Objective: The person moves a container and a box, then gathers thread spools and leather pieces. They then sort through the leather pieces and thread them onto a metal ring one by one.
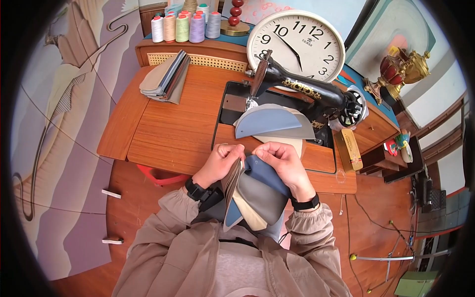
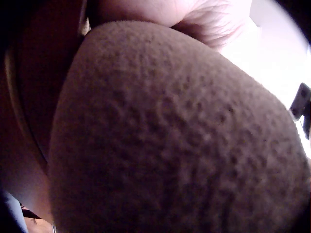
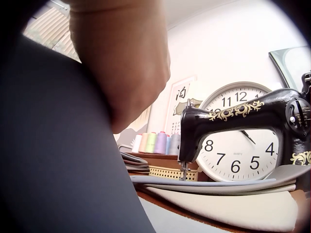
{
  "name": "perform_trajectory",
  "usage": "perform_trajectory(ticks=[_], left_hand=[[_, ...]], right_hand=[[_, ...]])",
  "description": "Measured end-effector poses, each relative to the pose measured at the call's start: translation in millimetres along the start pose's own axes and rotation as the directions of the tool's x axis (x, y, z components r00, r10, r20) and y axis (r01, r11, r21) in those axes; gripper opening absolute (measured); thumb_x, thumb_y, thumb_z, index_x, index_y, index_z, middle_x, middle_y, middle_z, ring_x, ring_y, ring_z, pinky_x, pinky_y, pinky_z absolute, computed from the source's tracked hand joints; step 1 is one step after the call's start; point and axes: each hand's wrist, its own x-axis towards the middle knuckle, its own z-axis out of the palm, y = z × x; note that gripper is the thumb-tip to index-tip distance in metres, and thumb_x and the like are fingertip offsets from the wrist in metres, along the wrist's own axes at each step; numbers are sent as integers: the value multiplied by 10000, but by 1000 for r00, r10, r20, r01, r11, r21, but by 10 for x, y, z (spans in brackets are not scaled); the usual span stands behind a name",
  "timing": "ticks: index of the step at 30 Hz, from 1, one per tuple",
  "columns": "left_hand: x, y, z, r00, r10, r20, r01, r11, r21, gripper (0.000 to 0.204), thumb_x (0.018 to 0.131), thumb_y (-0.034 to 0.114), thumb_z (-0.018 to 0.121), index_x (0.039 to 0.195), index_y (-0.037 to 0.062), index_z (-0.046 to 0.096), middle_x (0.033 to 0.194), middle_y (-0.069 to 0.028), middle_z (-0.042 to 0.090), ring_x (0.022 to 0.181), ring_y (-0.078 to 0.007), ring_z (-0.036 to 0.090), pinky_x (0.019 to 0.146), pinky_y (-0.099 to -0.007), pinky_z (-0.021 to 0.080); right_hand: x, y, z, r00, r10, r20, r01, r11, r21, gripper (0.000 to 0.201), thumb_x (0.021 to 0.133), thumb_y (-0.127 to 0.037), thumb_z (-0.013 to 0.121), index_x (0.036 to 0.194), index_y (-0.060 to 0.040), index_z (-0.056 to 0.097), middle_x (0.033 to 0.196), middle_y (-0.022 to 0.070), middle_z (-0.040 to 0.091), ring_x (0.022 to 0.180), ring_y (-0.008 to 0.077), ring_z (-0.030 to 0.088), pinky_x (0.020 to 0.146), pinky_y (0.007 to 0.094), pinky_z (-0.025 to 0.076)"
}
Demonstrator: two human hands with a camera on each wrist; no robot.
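Observation:
Above the lap, at the table's front edge, the left hand (image 1: 219,164) pinches the upper edge of a bundle of curved fabric pieces (image 1: 257,194) in grey, blue and cream. The right hand (image 1: 283,163) pinches the top of a blue piece (image 1: 264,173) at the bundle's right side. In the right wrist view the right hand (image 3: 124,63) is above a dark blue piece (image 3: 58,145); its fingertips are hidden. Brown textured material (image 2: 180,131) fills most of the left wrist view, below part of the left hand (image 2: 146,9).
A black sewing machine (image 1: 302,87) stands on the wooden table (image 1: 173,126), with blue and grey pieces (image 1: 269,122) by its needle. Another fabric stack (image 1: 166,78) lies at the back left. Thread spools (image 1: 182,28) and a clock (image 1: 310,44) stand behind. A yellow box (image 1: 349,148) is at right.

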Motion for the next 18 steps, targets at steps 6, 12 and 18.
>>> perform_trajectory(ticks=[6,12,18], left_hand=[[-4,37,18,999,9,40,-6,998,-63,484,1075,290,457,699,21,596,703,-7,603,672,-75,530,646,-246,435],[-6,40,8,998,-49,50,53,996,-77,500,1079,306,442,701,18,598,723,-16,604,695,-84,535,664,-248,433],[14,61,33,1000,-3,-20,2,998,-66,542,1082,343,421,697,14,617,730,-32,605,702,-104,540,688,-261,435]], right_hand=[[67,-35,-38,996,41,83,-36,997,-69,160,990,-127,621,990,6,710,886,-14,693,792,41,595,729,210,489],[-20,139,-27,990,84,115,-86,996,17,148,985,-134,634,994,-3,703,883,-22,691,781,33,590,715,205,483],[-205,246,150,933,-335,-129,245,856,-456,73,901,-26,683,970,-4,680,905,48,688,840,117,626,766,245,496]])
